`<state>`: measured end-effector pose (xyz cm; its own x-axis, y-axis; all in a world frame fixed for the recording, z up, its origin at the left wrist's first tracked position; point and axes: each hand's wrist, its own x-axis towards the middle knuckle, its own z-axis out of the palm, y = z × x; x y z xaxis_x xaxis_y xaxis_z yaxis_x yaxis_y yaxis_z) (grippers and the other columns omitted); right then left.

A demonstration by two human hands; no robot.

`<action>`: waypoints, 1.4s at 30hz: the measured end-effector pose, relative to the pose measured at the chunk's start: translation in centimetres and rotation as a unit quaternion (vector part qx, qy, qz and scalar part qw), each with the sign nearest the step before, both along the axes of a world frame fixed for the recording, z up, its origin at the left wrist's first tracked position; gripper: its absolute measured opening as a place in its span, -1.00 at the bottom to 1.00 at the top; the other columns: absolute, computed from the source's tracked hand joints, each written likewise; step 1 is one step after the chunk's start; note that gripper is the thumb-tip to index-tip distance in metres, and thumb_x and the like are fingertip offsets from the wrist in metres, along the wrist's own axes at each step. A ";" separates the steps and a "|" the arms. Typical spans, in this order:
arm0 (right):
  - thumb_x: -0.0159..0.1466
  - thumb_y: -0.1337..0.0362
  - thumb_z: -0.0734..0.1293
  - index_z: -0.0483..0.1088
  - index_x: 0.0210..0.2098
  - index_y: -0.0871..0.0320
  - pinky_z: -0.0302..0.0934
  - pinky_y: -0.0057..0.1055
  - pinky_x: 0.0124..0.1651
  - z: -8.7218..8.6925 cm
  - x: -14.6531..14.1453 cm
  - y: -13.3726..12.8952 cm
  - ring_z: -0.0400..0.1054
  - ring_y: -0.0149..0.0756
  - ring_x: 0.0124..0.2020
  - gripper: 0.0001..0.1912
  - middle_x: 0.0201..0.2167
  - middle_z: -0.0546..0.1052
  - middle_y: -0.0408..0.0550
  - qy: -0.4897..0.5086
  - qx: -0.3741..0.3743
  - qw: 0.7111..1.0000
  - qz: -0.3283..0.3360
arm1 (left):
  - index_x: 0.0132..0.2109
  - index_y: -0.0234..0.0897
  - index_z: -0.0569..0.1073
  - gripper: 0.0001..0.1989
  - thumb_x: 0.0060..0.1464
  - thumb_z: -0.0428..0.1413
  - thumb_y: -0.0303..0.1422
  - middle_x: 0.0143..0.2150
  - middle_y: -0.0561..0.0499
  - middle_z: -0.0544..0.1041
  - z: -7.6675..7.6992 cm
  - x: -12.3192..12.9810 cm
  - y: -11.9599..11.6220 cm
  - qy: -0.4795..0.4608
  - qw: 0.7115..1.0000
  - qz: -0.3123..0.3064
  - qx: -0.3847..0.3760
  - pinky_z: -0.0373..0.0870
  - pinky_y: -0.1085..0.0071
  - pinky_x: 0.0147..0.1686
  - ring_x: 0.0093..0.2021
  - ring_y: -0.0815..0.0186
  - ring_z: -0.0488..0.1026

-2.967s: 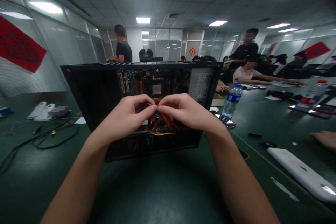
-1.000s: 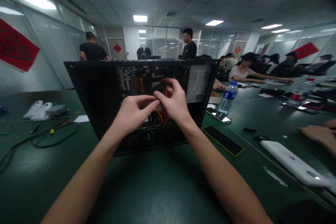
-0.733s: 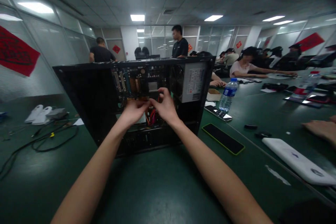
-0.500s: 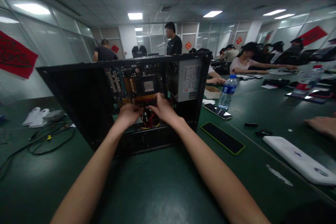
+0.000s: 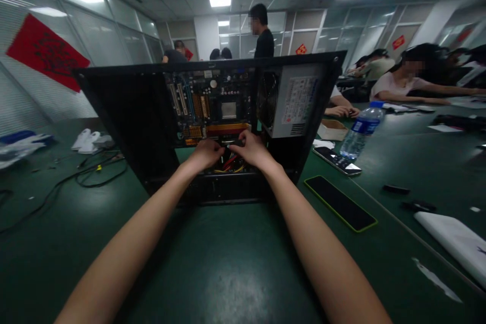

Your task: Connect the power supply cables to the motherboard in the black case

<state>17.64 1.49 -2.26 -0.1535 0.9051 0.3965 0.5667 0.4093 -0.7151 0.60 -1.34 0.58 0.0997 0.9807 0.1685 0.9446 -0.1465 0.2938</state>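
The green worktop (image 5: 228,263) runs past the frame edges, part of it hidden behind the open black computer case (image 5: 123,106), which stands in the middle, open side near. Its left interior is too dark to read. The power supply (image 5: 296,104) sits at the case's right; the motherboard (image 5: 229,110) is left of it, its lower part partly covered by the hands. Inside the case, the left hand (image 5: 208,153) and right hand (image 5: 250,149) have thumbs and fingers drawn together beside the coloured cables (image 5: 231,162); whether either pinches a cable, I cannot tell. To the right are a water bottle (image 5: 362,130), a green-edged phone (image 5: 340,203) and a white device (image 5: 453,243), cut off by the frame. A black cord (image 5: 64,180) curls at left, near blurred white items (image 5: 86,140).
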 end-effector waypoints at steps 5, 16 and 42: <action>0.13 0.19 0.47 0.24 -0.32 0.13 0.04 -0.44 -0.31 0.4 0.0 -0.4 0.29 -0.33 -0.36 -0.68 -0.42 0.42 -0.17 0.005 -0.015 1.000 -0.002 | -0.31 -0.37 0.65 -0.67 0.20 0.06 -0.26 -0.44 -0.10 0.57 -0.5 -0.3 0.6 -0.027 1.000 0.014 -0.003 0.15 0.39 -0.40 -0.37 0.24 0.47; 0.12 0.20 0.47 0.22 -0.36 0.12 0.03 -0.44 -0.35 0.4 -0.1 -0.4 0.28 -0.34 -0.40 -0.68 -0.48 0.38 -0.21 0.024 -0.027 0.999 0.002 | -0.22 -0.40 0.67 -0.67 0.19 0.05 -0.30 -0.42 -0.08 0.62 -0.6 0.1 0.8 -0.111 0.992 0.046 -0.045 0.24 0.47 -0.48 -0.46 0.31 0.47; 0.34 0.62 0.25 0.36 -0.32 0.35 0.50 -0.40 -0.20 0.2 -1.0 1.3 0.47 -0.43 -0.48 -0.85 -0.50 0.51 -0.03 0.355 -0.376 0.854 0.066 | -0.22 -0.28 0.68 -0.68 0.24 0.04 -0.28 -0.27 -0.14 0.66 -1.9 -0.2 0.4 -0.047 0.999 0.019 0.020 0.33 0.40 -0.30 -0.25 0.21 0.56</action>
<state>16.66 2.76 -2.11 -0.2357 0.9383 -0.2529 -0.1335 -0.2891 -0.9480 0.40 -0.90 -1.28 0.0455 0.9758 0.2139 0.9183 -0.1251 0.3756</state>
